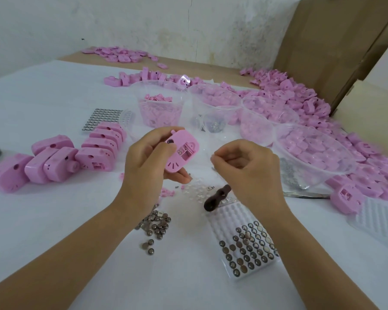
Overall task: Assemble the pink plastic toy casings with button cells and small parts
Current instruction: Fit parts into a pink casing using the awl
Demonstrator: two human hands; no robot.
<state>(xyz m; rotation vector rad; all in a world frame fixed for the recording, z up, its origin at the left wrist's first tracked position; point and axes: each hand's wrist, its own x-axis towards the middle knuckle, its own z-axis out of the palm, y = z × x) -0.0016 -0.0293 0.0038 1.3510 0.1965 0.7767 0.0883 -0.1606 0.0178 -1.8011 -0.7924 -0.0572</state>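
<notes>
My left hand [147,163] grips a pink toy casing [181,151] above the middle of the table, its open battery compartment facing up. Just to its right my right hand [248,167] has thumb and fingertips pinched together; whatever sits between them is too small to make out. Loose button cells [156,228] lie in a heap below my left wrist. A clear blister tray of button cells [248,249] lies below my right wrist. A dark-handled screwdriver [216,197] rests between the two hands.
A row of pink casings [54,161] stands at the left. Clear plastic bowls [160,104] of pink parts sit behind my hands, with a big pile of casings [300,97] at the right. Another cell tray [103,118] lies far left. A cardboard box [336,41] stands at back right.
</notes>
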